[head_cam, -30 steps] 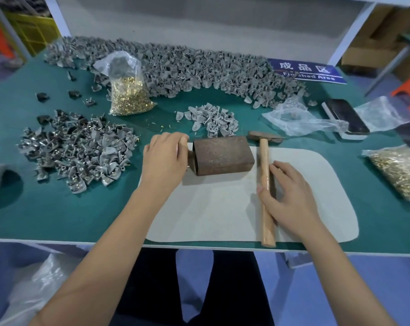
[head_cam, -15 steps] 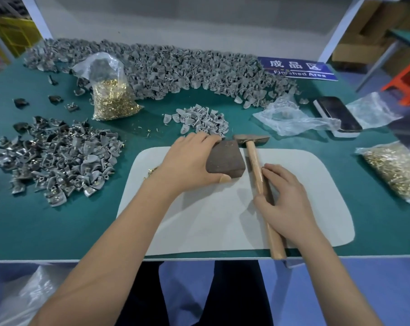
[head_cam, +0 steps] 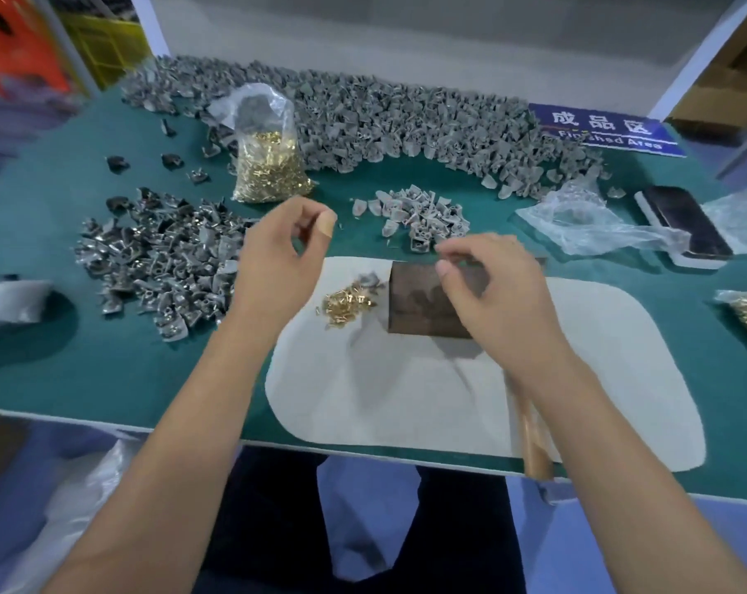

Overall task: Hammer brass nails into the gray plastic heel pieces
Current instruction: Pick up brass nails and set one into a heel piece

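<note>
From the head view, my left hand (head_cam: 277,267) hovers above the left edge of the pale grey felt mat (head_cam: 448,400), its fingers loosely curled and holding nothing. My right hand (head_cam: 496,302) hangs over the rusty brown metal block (head_cam: 423,300) on the mat, fingers relaxed and bent, also holding nothing that I can make out. Just left of the block lies a small loose heap of brass nails (head_cam: 348,301), with one gray plastic heel piece (head_cam: 369,279) at its far edge. The wooden hammer handle (head_cam: 532,439) shows below my right wrist, sticking over the near edge of the green table (head_cam: 106,366). A small pile of gray heel pieces (head_cam: 418,214) sits just beyond the mat, a bigger pile (head_cam: 157,259) lies to the left, and a long bank of them (head_cam: 384,117) runs along the far side. A clear plastic bag of brass nails (head_cam: 268,160) stands at far left.
</note>
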Action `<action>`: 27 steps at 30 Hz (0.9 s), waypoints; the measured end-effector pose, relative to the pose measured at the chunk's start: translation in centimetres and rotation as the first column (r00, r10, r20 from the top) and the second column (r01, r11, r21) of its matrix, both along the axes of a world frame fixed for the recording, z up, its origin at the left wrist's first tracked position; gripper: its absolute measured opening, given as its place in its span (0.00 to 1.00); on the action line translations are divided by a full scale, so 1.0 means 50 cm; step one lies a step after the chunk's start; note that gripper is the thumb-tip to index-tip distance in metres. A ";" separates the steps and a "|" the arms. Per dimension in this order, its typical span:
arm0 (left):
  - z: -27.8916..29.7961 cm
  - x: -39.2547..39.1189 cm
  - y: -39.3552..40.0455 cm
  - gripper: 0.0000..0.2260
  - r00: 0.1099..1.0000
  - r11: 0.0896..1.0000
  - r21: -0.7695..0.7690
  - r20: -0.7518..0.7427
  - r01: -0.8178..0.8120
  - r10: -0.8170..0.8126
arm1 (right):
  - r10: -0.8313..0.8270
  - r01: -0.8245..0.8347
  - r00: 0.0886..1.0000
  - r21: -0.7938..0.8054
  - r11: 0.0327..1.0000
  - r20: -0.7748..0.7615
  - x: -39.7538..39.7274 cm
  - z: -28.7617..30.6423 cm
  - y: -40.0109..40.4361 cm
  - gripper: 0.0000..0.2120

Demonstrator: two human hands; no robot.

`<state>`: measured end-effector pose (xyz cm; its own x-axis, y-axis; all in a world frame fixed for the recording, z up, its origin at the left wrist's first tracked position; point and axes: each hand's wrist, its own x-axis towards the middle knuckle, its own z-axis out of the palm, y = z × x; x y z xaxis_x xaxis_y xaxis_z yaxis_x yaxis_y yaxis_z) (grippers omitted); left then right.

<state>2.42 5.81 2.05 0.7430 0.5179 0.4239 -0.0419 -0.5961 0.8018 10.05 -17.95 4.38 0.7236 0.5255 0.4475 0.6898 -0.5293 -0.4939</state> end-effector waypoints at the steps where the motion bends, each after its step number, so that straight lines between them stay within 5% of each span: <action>1: -0.007 -0.017 0.007 0.05 1.000 0.999 0.008 0.001 -0.031 0.031 | 0.031 -0.032 0.999 -0.056 0.998 -0.020 0.002 0.007 0.031 0.09; 9: -0.062 -0.147 0.021 0.05 0.990 0.990 -0.007 -0.018 -0.139 0.139 | 0.056 -0.045 0.998 -0.578 0.815 0.001 0.002 0.010 0.200 0.12; 13: -0.085 -0.184 0.027 0.04 0.992 0.988 -0.112 -0.080 -0.109 0.101 | 0.016 0.010 0.999 -0.636 0.771 0.035 -0.003 0.003 0.218 0.11; 18: -0.081 -0.193 0.032 0.07 0.995 0.933 -0.344 -0.045 -0.104 0.094 | -0.013 0.019 1.000 -0.499 0.866 0.016 -0.004 0.005 0.232 0.06; 23: -0.071 -0.202 0.038 0.08 0.993 0.900 -0.425 0.024 -0.096 0.117 | 0.171 -0.207 0.935 -0.088 0.974 -0.310 -0.044 0.013 0.320 0.05; 27: -0.071 -0.206 0.040 0.08 0.990 0.881 -0.464 0.055 -0.086 0.126 | 0.237 -0.246 0.896 0.023 0.969 -0.375 -0.067 0.019 0.398 0.04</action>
